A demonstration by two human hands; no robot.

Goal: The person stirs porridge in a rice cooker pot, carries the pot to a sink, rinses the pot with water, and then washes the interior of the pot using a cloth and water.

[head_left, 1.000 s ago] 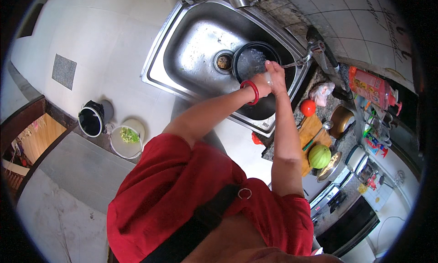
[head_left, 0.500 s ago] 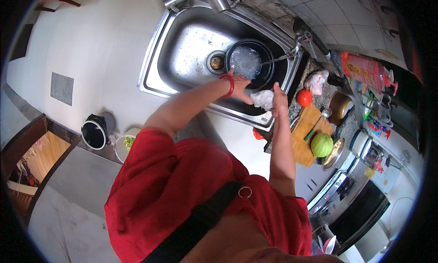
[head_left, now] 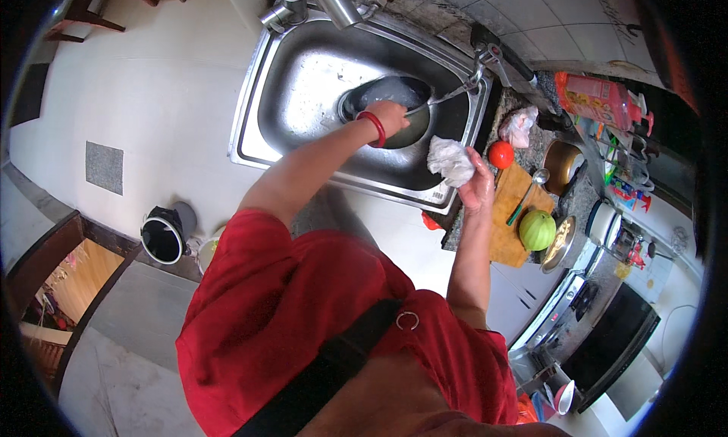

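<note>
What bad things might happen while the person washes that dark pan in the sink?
1. The left hand grips the rim of the wet dark pan in the sink; it might slip and clang down.
2. The right hand holds a white crumpled cloth over the sink's edge, so drips may wet the floor.
3. The red tomato sits near the wooden cutting board; a bump might roll it off.

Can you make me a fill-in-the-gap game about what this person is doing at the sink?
1. The left hand reaches into the dark pan that sits inside the metal ____.
2. The right hand holds a crumpled ____ cloth.
3. On the wooden cutting board lies a round ____ fruit.
4. Beside the board's far end sits a small ____ tomato.

Missing words: sink; white; green; red
</note>
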